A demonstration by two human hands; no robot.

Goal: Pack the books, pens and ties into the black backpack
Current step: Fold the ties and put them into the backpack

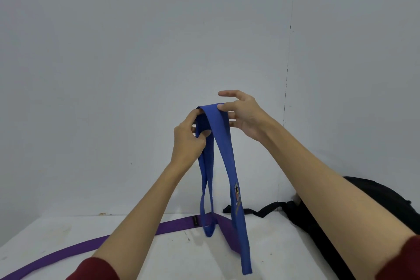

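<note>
I hold a blue tie (223, 157) up in the air in front of the wall. It is folded over at the top and its ends hang down to the table. My left hand (189, 141) pinches the narrower hanging part. My right hand (244, 113) grips the fold at the top between thumb and fingers. The wide end bears a small badge. A purple tie (91, 245) lies stretched across the white table (159, 257). The black backpack (318, 218) lies at the right, partly hidden by my right forearm. No books or pens are in view.
A grey wall stands close behind the table, with a corner seam at the right. A black backpack strap (261, 210) trails left onto the table, near the hanging blue tie.
</note>
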